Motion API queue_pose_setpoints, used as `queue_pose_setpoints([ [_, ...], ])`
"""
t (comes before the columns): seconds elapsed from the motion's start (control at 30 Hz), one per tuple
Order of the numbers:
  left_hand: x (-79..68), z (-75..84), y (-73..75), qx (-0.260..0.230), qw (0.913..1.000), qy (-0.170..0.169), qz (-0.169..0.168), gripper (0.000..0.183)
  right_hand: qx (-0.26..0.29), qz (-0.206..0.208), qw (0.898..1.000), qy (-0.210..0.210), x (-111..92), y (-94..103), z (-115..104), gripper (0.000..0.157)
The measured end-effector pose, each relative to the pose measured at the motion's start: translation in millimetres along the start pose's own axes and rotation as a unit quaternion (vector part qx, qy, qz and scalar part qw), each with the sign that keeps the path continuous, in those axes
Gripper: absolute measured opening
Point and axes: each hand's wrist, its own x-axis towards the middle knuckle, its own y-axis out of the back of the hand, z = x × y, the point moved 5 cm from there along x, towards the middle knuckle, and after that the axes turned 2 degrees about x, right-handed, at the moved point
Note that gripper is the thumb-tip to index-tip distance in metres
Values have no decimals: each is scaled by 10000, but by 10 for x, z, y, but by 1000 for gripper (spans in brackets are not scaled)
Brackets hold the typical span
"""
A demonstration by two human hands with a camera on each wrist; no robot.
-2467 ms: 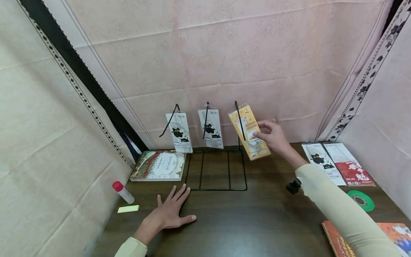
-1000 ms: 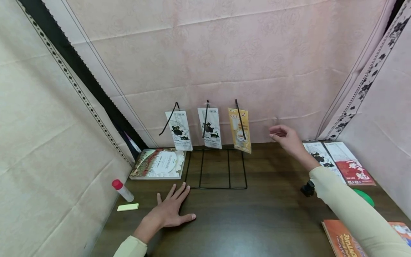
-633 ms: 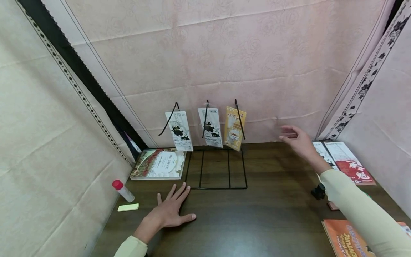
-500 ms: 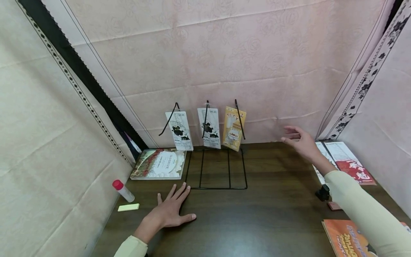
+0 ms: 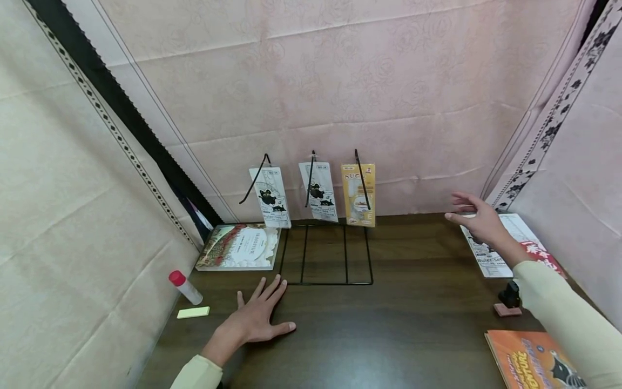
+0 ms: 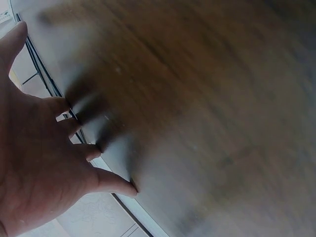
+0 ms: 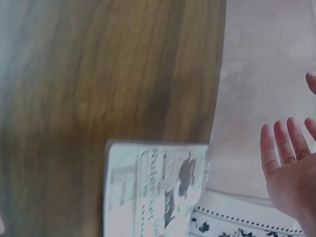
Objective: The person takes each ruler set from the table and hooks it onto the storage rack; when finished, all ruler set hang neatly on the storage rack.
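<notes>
My left hand (image 5: 252, 319) rests on the table with fingers spread, fingertips right at the near left corner of a black wire rack (image 5: 325, 284). From the rack's three hooks hang a white ruler set packet (image 5: 276, 190) with black cats, a matching white packet (image 5: 323, 182) and a yellow packet (image 5: 351, 197). My right hand (image 5: 481, 220), holding nothing, has its fingers loosely extended over another ruler set packet (image 5: 492, 265) at the table's right. Beside that lies a red-and-white packet (image 5: 519, 227), partly hidden by my hand and forearm.
At left are a picture-covered book (image 5: 240, 254), a red-capped glue stick (image 5: 186, 288) and a pale green strip (image 5: 193, 313). An orange book (image 5: 529, 356) and a small pink block (image 5: 507, 310) lie at right. Cloth walls (image 5: 389, 97) stand around the table.
My right hand let go of the yellow packet, leaving it on the right hook, where it swung. The hand then moved right, over the packets on the table. My left hand stayed put.
</notes>
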Motion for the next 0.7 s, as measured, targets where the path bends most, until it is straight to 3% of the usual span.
queue_pose_setpoints([
  [0.2, 1, -11, 9, 13, 10000, 22, -2, 100, -179, 18, 9998, 41, -10, 75, 125, 76],
  [0.33, 2, -17, 7, 29, 10000, 43, 16, 100, -456, -188, 9988, -43, -15, 94, 214, 85],
  [0.5, -2, -5, -3, 9, 10000, 17, 43, 100, -1259, -946, 9874, -172, -36, 94, 309, 105],
  [0.7, -3, 7, -5, 4, 10000, 18, 55, 100, -1477, -1703, 9733, -421, -87, 104, 433, 121],
])
